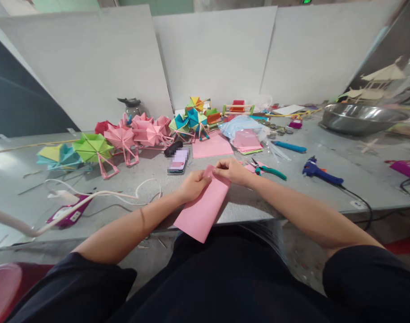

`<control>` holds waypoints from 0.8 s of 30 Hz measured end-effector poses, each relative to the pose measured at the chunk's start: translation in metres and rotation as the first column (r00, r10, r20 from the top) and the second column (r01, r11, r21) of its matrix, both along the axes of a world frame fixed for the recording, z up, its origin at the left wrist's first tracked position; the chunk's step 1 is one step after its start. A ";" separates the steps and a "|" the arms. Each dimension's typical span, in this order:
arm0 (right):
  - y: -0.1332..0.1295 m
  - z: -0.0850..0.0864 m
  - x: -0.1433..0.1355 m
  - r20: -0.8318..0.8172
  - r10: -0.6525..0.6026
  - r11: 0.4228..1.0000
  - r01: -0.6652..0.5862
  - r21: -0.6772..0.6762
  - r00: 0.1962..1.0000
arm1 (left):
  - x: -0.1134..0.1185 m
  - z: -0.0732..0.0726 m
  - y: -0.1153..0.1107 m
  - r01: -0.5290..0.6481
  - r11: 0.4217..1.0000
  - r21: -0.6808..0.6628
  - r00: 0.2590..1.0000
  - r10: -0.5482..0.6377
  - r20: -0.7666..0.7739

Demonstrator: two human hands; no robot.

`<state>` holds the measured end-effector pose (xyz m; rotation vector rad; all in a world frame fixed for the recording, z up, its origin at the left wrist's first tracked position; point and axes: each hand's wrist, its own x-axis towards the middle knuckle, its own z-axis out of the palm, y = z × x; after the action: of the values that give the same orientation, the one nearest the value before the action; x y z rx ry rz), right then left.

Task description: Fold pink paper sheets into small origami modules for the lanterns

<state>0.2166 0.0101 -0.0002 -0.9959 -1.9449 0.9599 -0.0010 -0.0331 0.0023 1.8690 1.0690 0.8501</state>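
A long strip of pink paper (205,208) slants across the table's front edge, its near end sticking out over my lap. My left hand (194,185) is closed on its left side near the far end, thumb lying on top. At the far right corner, my right hand (232,171) pinches the same paper between thumb and fingers. Whether the paper is folded in layers I cannot tell. Just beyond my hands lies a flat pink sheet (211,144). Green-handled pliers (270,171) rest to the right of my right hand, by small pink scraps.
Folded paper umbrella shapes, pink (151,133) and green (93,146), stand at the back left. A phone (178,160) lies ahead. On the right are a blue glue gun (322,172) and a metal bowl (362,119). A white cable (107,194) crosses the left side.
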 end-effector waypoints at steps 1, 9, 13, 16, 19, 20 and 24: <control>0.001 0.001 0.001 -0.004 -0.004 1.000 0.004 -0.016 1.000 | -0.001 0.002 0.000 -0.021 1.000 0.014 1.000 0.020 0.006; 0.008 0.009 0.006 -0.120 -0.023 0.990 0.006 -0.138 0.992 | -0.007 0.011 0.007 -0.057 0.998 0.030 0.992 0.054 0.112; 0.010 0.012 0.011 -0.167 -0.043 0.987 0.016 -0.161 0.985 | -0.009 0.011 0.009 -0.109 0.994 0.009 0.983 0.106 0.150; 0.009 0.014 0.014 -0.174 -0.045 0.985 0.015 -0.171 0.984 | -0.009 0.012 0.010 -0.145 0.989 0.021 0.977 0.139 0.164; 0.007 0.017 0.015 -0.177 -0.031 0.982 -0.003 -0.188 0.984 | -0.010 0.012 0.010 -0.160 0.987 0.031 0.974 0.152 0.169; 0.006 0.017 0.014 -0.178 -0.028 0.981 -0.007 -0.192 0.984 | -0.010 0.013 0.010 -0.161 0.986 0.032 0.973 0.153 0.172; 0.004 0.018 0.013 -0.190 -0.028 0.981 -0.010 -0.194 0.981 | -0.010 0.013 0.009 -0.159 0.987 0.027 0.972 0.152 0.180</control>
<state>0.2300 0.0146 0.0173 -0.9795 -1.7099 1.2131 -0.0113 -0.0236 0.0152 1.7222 1.1032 1.1150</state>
